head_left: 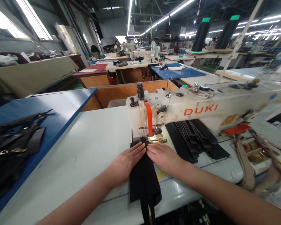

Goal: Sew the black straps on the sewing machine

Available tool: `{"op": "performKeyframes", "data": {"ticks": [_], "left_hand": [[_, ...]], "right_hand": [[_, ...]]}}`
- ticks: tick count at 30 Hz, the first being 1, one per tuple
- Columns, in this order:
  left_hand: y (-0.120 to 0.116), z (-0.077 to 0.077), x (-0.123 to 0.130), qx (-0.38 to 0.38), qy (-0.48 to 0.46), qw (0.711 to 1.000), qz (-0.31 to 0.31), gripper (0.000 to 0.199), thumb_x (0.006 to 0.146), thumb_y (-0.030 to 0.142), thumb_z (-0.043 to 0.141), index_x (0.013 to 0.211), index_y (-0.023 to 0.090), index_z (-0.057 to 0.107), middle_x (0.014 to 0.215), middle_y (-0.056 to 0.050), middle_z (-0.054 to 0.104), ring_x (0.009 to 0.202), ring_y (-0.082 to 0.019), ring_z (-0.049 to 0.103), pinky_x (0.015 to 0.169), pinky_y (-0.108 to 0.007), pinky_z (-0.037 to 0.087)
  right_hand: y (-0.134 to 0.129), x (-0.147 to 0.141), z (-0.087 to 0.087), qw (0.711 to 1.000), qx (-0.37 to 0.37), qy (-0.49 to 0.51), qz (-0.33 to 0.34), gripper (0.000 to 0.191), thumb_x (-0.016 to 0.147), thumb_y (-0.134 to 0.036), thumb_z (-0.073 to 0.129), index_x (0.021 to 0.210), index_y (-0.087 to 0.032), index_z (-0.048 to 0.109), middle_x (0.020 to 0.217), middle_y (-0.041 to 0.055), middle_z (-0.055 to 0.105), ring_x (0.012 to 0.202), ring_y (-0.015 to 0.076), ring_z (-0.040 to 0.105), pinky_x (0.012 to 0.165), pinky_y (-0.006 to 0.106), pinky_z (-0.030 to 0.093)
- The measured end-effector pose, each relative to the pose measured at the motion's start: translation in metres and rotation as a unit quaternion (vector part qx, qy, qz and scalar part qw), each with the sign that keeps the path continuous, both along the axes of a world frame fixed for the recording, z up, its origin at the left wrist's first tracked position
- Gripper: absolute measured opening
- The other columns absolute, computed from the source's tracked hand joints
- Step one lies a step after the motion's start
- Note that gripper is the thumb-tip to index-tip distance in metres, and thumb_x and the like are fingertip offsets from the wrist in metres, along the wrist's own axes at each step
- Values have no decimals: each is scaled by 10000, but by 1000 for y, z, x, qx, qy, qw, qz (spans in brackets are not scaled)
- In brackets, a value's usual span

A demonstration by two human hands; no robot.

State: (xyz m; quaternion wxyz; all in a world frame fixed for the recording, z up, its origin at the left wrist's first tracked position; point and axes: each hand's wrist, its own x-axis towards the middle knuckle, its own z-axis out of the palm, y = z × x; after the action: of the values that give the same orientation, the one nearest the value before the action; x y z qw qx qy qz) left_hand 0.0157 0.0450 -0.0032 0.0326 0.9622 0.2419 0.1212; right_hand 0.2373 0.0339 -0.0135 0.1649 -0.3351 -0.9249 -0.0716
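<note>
A black fabric piece (145,181) with a narrow strap hanging from its lower end lies under the needle area of a white sewing machine (201,107) marked DUKI. My left hand (125,161) rests on the left side of the fabric, fingers stretched out and tips near the presser foot (155,139). From the right, my right hand (162,156) lies with extended fingers on the same fabric, its fingertips almost meeting the left ones. Both hands press the piece from above; their thumbs are mostly hidden. An orange guard strip (149,118) hangs before the needle.
Stacked black fabric pieces (192,140) lie under the machine arm. Black straps with metal fittings (14,147) cover part of the blue table (67,101) at left. At right sit a parts tray (255,153) and beige straps (242,162). Black thread cones (200,36) stand behind.
</note>
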Motion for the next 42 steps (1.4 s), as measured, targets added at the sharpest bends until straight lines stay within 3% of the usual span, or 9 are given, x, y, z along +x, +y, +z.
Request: {"op": "performKeyframes", "data": {"ticks": [6,10,15,20,27,42], "left_hand": [[-68,9,1,40,17,998,-44,454,932,46,297,1333,97,502,1357,-173,549,1277,-250,501,1037,-422,447],[-99,14,2,50,37,997,-41,453,1000,106,212,1323,126,529,1361,-136,554,1267,-219,514,1026,-359,458],[-100,10,0,51,30,998,-36,462,1028,181,187,1324,150,540,1375,-121,544,1273,-216,507,1008,-355,474],[-99,3,-2,28,8,999,-27,420,1023,187,261,1354,190,519,1400,-100,522,1309,-212,466,1038,-365,448],[-102,3,0,21,0,999,-27,429,1021,185,252,1352,188,525,1394,-100,529,1314,-221,460,1032,-363,455],[-103,1,3,-5,-26,999,-19,429,1028,199,257,1391,205,485,1411,-88,513,1333,-218,433,1049,-350,441]], "right_hand": [[-26,9,0,1000,-11,10,2,282,905,-50,500,1166,-56,604,1228,149,624,1136,226,569,978,345,453],[-58,19,-5,993,-44,108,-6,285,912,-49,449,1137,-93,619,1153,124,652,1036,207,586,920,340,471],[-99,30,-1,978,-82,188,38,242,925,-100,426,1049,-135,631,895,97,647,844,215,552,764,352,490],[-120,28,-3,976,-79,188,70,246,935,-97,395,1039,-92,618,802,97,602,787,210,502,716,328,491],[-117,25,-20,977,-11,193,85,205,953,-114,435,1009,-77,628,744,74,587,770,203,504,699,312,483],[-117,28,-23,975,-20,195,101,216,944,-110,441,1018,-49,635,766,85,593,795,213,496,716,327,502]]}}
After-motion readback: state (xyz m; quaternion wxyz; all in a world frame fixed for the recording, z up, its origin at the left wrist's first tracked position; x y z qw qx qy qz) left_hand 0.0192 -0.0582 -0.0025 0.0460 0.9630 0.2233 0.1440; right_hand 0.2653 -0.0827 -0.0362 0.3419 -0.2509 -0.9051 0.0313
